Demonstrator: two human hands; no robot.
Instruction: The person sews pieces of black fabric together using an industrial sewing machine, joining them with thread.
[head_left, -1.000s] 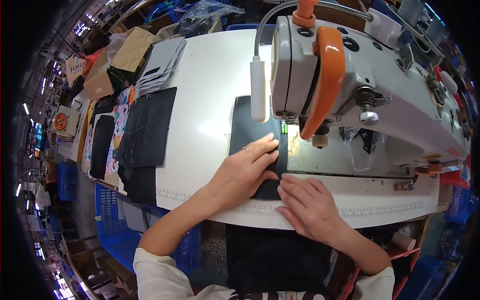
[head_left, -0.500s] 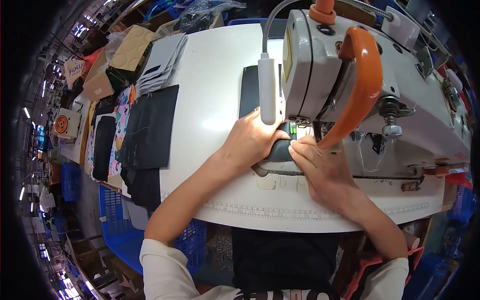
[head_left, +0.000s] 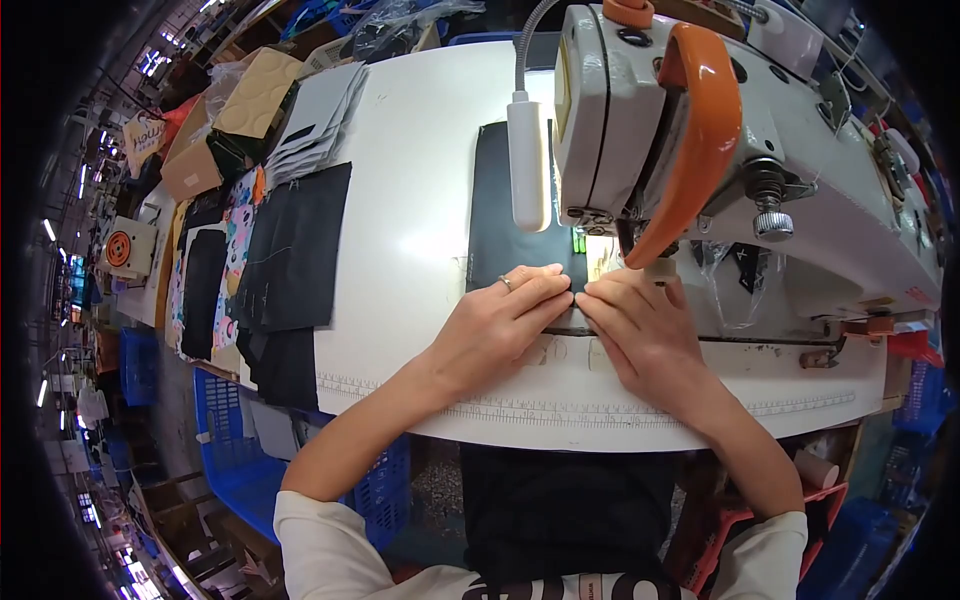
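Observation:
A dark fabric piece [head_left: 510,200] lies flat on the white table under the sewing machine [head_left: 620,110]. At its near edge, just in front of the needle area, my left hand [head_left: 505,325] rests with fingers bent together and a ring on one finger, gripping the edge. My right hand [head_left: 640,325] pinches the same edge from the right, below the orange guard [head_left: 700,130]. The fingertips of both hands almost meet. A white lamp [head_left: 530,165] hangs over the fabric. The needle itself is hidden.
To the left are stacked black pieces [head_left: 295,250], grey sheets [head_left: 320,115] and a cardboard box [head_left: 190,170]. A printed ruler [head_left: 540,410] runs along the table's front edge. A blue plastic chair [head_left: 235,460] stands below, and a clear plastic bag [head_left: 735,285] lies by the machine.
My left hand has drawn back toward me from beside the lamp to the fabric's near edge, uncovering more of the fabric. My right hand has shifted slightly. The whole view has tilted a little.

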